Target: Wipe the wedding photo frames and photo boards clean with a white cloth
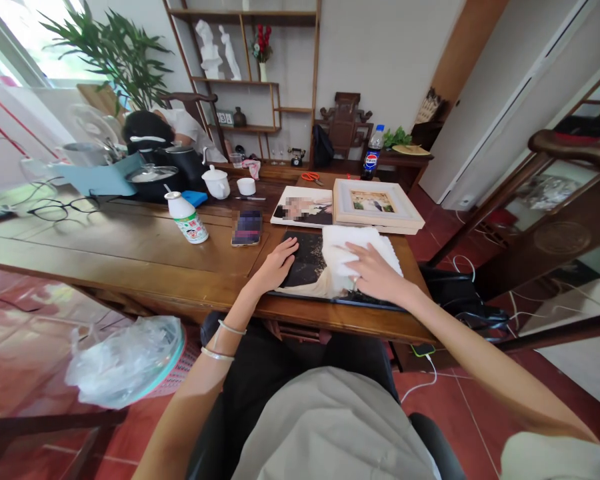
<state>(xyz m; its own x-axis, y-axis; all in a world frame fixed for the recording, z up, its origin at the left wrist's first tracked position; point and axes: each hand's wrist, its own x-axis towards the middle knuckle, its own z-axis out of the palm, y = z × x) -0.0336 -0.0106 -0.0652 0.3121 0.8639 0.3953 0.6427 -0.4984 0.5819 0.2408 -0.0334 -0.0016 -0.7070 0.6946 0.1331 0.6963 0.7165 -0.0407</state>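
Observation:
A dark photo panel (307, 263) lies flat at the near edge of the wooden table (130, 247). My left hand (279, 262) rests open on the panel's left edge, fingers stretched out. My right hand (373, 273) presses flat on a folded white cloth (360, 250) that lies on the panel's right half, fingers spread. Just beyond the panel are a framed photo (375, 203) in a pale frame and an unframed print (303, 207).
A phone (247, 228), a small white bottle (187, 217), glasses (60, 209), a white teapot (216, 181), cookware and orange scissors (311, 177) are on the table. A cola bottle (373, 155) stands behind. A bin with a plastic bag (130, 360) sits at floor left. Another person bends at the back left.

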